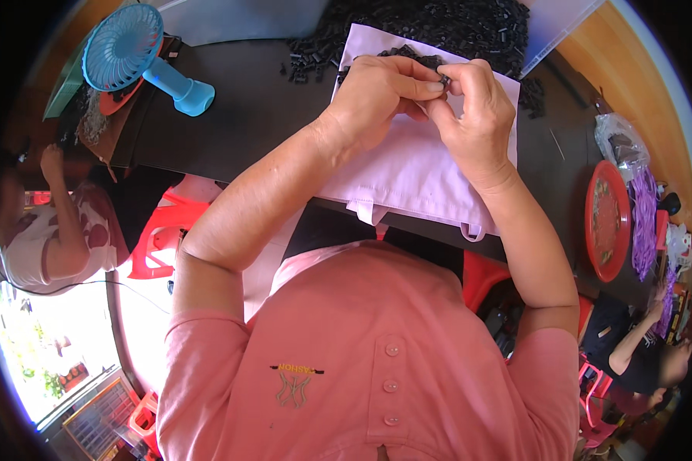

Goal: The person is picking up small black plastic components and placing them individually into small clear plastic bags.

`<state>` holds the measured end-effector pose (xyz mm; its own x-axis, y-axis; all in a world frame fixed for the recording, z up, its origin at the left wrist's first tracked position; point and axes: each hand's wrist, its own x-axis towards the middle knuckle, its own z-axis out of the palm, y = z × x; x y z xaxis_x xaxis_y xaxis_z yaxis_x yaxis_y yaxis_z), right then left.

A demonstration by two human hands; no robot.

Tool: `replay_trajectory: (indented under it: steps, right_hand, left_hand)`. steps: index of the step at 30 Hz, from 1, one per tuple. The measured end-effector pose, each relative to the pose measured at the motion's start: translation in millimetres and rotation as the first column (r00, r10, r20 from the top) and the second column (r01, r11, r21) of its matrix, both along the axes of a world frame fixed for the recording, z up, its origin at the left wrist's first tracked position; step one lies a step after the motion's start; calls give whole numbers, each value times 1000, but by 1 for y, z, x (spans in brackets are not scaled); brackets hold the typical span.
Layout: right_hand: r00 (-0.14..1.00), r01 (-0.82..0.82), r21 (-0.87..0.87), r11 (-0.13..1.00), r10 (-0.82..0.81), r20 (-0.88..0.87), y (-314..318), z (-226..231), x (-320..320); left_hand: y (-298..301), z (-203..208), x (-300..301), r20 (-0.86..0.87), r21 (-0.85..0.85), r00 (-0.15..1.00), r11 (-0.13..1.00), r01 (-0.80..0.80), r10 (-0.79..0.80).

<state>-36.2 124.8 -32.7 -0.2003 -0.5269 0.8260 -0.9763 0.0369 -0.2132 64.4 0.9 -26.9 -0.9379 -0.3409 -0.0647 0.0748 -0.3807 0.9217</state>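
Observation:
Over a lilac cloth bag [407, 170] on the dark table, my left hand [375, 98] and my right hand [478, 111] meet fingertip to fingertip. Both thumbs and forefingers pinch a small black piece [444, 80], mostly covered by the fingers, so its exact kind does not show. Just beyond my hands, a heap of small black plastic pieces [469, 29] spreads across the table's far side. Some black pieces [411, 54] also lie on the bag's far edge, partly behind my left hand.
A blue fan [194, 97] stands at the far left of the table [231, 92]. To the right are a red round tray [624, 230], purple strands [644, 223] and a clear plastic bag [621, 142]. Other people sit at left [61, 238] and lower right [630, 342].

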Motion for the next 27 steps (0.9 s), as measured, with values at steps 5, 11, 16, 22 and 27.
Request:
replay_trajectory:
  steps: [5,11,16,22,27]
  right_hand:
    - [1000,-15,2,1000,15,4,7,8,-3]
    - [998,-11,24,1000,13,-60,11,11,-2]
    - [997,-35,32,999,37,-75,12,4,-1]
    - [942,-185,22,982,171,290,7,2,-8]
    - [865,-26,-157,987,101,492,23,23,-33]
  left_hand:
    - [-6,0,2,-71,179,993,978,111,-100]
    - [0,9,4,-14,100,990,985,139,-138]
    - [3,7,3,28,-81,991,987,136,-135]
    - [-1,16,7,-33,-205,998,977,-61,56]
    - [-67,93,16,-320,-686,926,626,-371,198]
